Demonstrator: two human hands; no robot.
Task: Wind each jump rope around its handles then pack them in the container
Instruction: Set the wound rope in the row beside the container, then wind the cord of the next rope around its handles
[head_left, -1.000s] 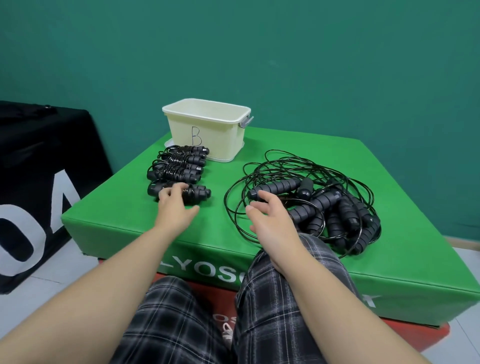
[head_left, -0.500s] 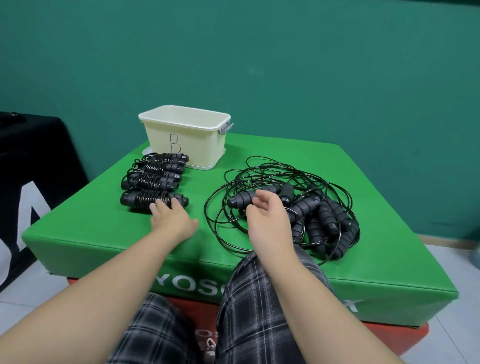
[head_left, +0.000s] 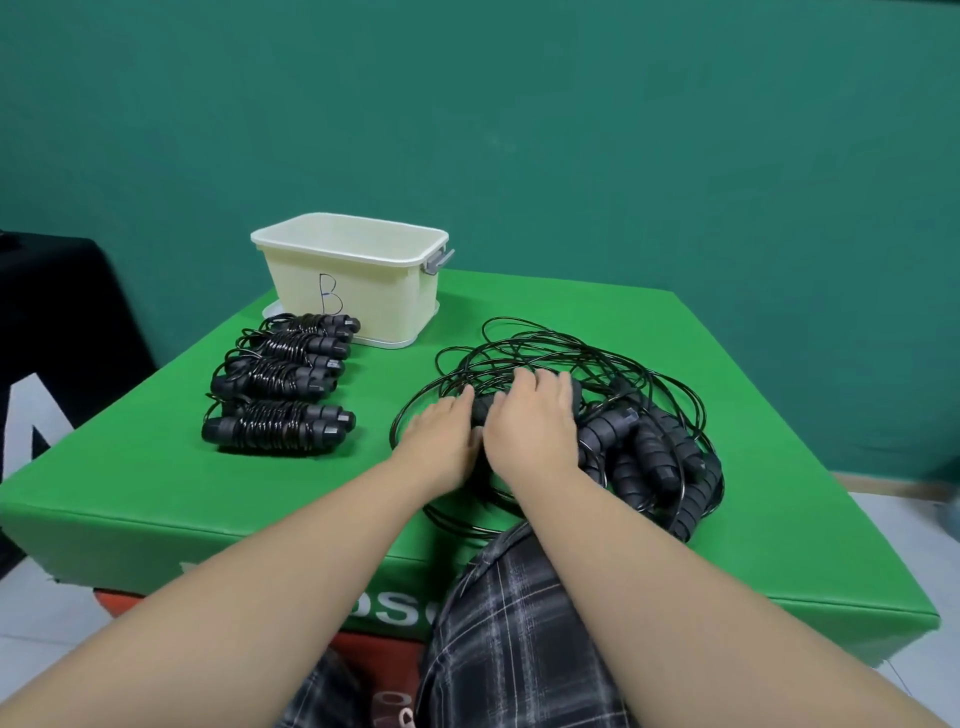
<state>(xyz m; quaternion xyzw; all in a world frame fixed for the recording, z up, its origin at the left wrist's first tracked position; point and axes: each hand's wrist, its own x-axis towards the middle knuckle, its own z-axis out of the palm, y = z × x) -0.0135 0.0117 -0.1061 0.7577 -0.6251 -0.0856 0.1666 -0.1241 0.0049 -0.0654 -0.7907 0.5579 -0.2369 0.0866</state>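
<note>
The right hand (head_left: 530, 421) lies palm down on the near left part of the loose rope pile (head_left: 582, 415), its fingers laid side by side and bent over a black handle (head_left: 480, 408) that pokes out between the 2 hands; whether they truly grip it cannot be told from above. The left hand (head_left: 441, 436) rests just beside it, touching it at the thumb side, fingers together and reaching onto the same handle and the thin black cord around it.

The pile is a tangle of cord loops and ribbed black handles spread over the right half of the green mat (head_left: 156, 488), with the thickest cluster of handles to the right of the right hand. Cord loops run under both wrists and toward the near edge of the mat.

Well to the left, apart from the hands, sit the wound ropes (head_left: 280, 384) in a row, each cord coiled round its paired handles. Behind them stands the cream container (head_left: 358, 280), marked with a letter B, a grey latch on its right end; its inside is hidden from here. A dark plaid trouser leg (head_left: 509, 623) rises at the near edge, and a black cloth (head_left: 57, 332) hangs at far left.
</note>
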